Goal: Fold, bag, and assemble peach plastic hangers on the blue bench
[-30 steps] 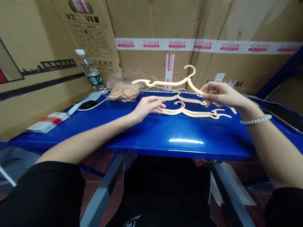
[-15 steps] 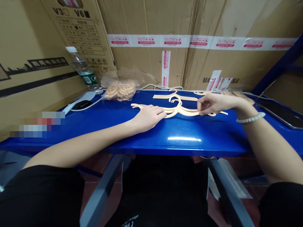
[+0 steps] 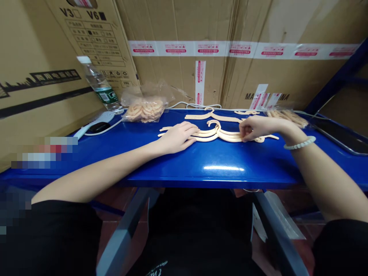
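Several cream-coloured clothes hangers [image 3: 205, 138] lie flat on the blue table, overlapping, with their hooks close together and pointing away from me. My left hand [image 3: 179, 137] rests over their left arms, its fingers on the far side and its thumb on the near side. On the right, my right hand [image 3: 255, 128] pinches the hangers' right arms between thumb and bent fingers. Their right ends stick out beyond this hand. Just behind lies another group of hangers [image 3: 198, 116], partly hidden by my right hand at its right end.
At the back left are a clear bag of cream pieces [image 3: 145, 110], a water bottle [image 3: 103, 88] and a black mouse-like object [image 3: 99, 127]. More cream pieces in clear plastic [image 3: 287, 117] lie at the back right, near a dark flat device [image 3: 342, 136]. Cardboard boxes [image 3: 178, 76] stand behind the table.
The hangers' hooks, spread apart before, now lie nearly over one another. My left hand has shifted slightly away from me and left; my right hand still pinches the right arms.
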Tool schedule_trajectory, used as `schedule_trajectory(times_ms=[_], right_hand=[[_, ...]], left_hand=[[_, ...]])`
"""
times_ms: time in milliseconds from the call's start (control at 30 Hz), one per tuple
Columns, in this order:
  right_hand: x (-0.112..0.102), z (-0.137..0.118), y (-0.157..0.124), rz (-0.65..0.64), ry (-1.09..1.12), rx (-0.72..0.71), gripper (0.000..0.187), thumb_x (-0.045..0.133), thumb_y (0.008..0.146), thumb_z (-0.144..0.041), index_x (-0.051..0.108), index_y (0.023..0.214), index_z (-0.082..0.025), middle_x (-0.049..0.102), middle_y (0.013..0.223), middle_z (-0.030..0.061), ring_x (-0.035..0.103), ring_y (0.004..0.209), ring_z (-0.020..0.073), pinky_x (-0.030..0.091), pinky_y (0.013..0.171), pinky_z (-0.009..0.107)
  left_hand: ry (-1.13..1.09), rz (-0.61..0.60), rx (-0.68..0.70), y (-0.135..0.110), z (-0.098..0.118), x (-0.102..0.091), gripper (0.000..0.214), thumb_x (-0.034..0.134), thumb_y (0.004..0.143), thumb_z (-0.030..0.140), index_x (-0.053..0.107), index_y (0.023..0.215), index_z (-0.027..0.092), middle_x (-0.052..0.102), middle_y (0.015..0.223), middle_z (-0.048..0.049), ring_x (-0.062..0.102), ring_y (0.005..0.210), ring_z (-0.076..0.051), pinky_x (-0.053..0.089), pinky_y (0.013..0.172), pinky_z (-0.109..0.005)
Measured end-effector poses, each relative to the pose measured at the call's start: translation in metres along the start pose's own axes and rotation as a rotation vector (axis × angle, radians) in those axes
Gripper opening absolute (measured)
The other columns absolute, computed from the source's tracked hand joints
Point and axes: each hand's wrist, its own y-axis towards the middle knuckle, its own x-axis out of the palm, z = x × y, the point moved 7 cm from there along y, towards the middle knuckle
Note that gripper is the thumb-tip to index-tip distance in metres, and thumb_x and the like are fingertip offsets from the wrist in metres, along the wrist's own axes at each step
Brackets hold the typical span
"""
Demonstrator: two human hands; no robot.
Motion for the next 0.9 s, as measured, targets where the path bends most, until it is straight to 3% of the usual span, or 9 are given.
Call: schedule_trajectory(times_ms=[100,233,400,600,900], right_hand=[[-0.001,0.002,0.002,0.036,0.000,0.030,0.047,0.076,0.069,-0.055,0.073,0.103,-0.022,0.073,0.081,0.0046,0.064,0.072,0.0232,0.039,0.061,0.032],[0.000,0.003,0.005,0.039,-0.005,0.033,0.061,0.073,0.073,-0.055,0.069,0.122,-0.019,0.072,0.077,0.0041,0.063,0.066,0.0226,0.037,0.059,0.033],[0.001,0.004,0.007,0.023,-0.014,0.011,0.049,0.070,0.077,-0.056,0.073,0.111,-0.020,0.070,0.075,0.0029,0.061,0.065,0.0209,0.037,0.059,0.032],[0.001,0.004,0.009,0.027,0.025,0.040,0.057,0.067,0.077,-0.061,0.072,0.114,-0.018,0.070,0.078,0.0050,0.063,0.069,0.0221,0.039,0.062,0.033],[0.002,0.004,0.011,0.034,0.012,0.039,0.058,0.064,0.079,-0.063,0.072,0.116,-0.019,0.071,0.081,0.0062,0.063,0.073,0.0237,0.038,0.064,0.033]], left_hand=[[-0.045,0.000,-0.055,0.000,-0.015,0.002,0.036,0.063,0.090,0.034,0.068,0.123,0.021,0.065,0.133,-0.0147,0.053,0.131,-0.033,0.036,0.118,-0.048],[-0.057,-0.027,-0.076,0.000,-0.026,0.007,0.035,0.054,0.095,0.038,0.067,0.122,0.019,0.065,0.123,-0.0153,0.058,0.121,-0.032,0.041,0.113,-0.048],[-0.040,-0.016,-0.075,0.000,-0.024,0.008,0.033,0.051,0.097,0.040,0.066,0.118,0.019,0.063,0.118,-0.0148,0.058,0.116,-0.032,0.042,0.111,-0.048],[-0.090,0.026,-0.105,0.002,-0.031,0.006,0.026,0.057,0.093,0.038,0.066,0.110,0.020,0.064,0.115,-0.0135,0.059,0.114,-0.032,0.041,0.112,-0.050],[0.163,-0.081,0.001,0.002,-0.030,0.009,0.040,0.037,0.103,0.040,0.059,0.124,0.014,0.063,0.126,-0.0180,0.059,0.120,-0.033,0.046,0.109,-0.052]])
